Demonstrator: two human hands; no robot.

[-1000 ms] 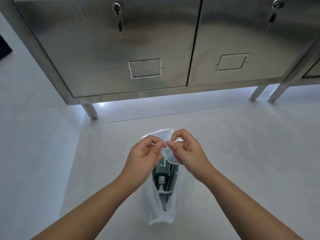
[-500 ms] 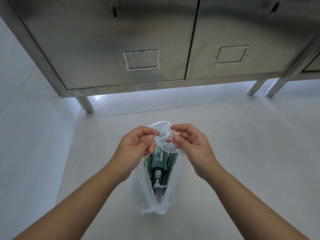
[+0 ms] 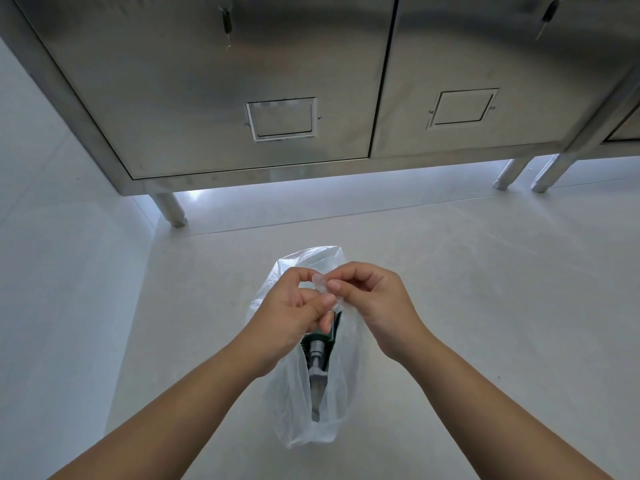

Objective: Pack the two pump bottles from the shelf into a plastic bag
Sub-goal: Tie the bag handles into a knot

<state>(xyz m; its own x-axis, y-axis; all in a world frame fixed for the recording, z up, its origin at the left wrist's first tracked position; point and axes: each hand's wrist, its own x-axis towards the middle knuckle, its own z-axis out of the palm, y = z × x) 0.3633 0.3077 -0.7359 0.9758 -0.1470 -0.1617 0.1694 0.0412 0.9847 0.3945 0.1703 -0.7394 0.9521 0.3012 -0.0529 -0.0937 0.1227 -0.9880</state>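
Bag: the thin translucent white plastic bag (image 3: 289, 410) is hanging directly under both hands, its gathered mouth being held between them and its loose body sagging toward the pale grey floor (image 3: 485, 306).
Bottles: the dark green pump bottles with grey pump heads (image 3: 317, 351) are sitting inside the bag, just below the hands, with the pump ends pointing toward the bag's bottom.
Left hand: the left hand (image 3: 291, 320) is curling inward, thumb and fingertips pinching the bag's film near its mouth.
Right hand: the right hand (image 3: 377, 306) is also curling, thumb and forefinger pinching a small bunched tab of film at the very top — the two hands are almost touching there.
Arms: both bare forearms are reaching in from the lower corners and converging over the bag.
Hidden: the left hand's fingers are covering the upper bodies of the bottles, so only a strip of green and one grey pump collar are showing clearly. The darker shape beside it is probably the second bottle, but the film is blurring it.
Cut off: the brushed stainless-steel two-door cabinet on round legs (image 3: 207, 81) is standing beyond the bag, and the top edge is cropping the keys hanging from its locks (image 3: 227, 24).
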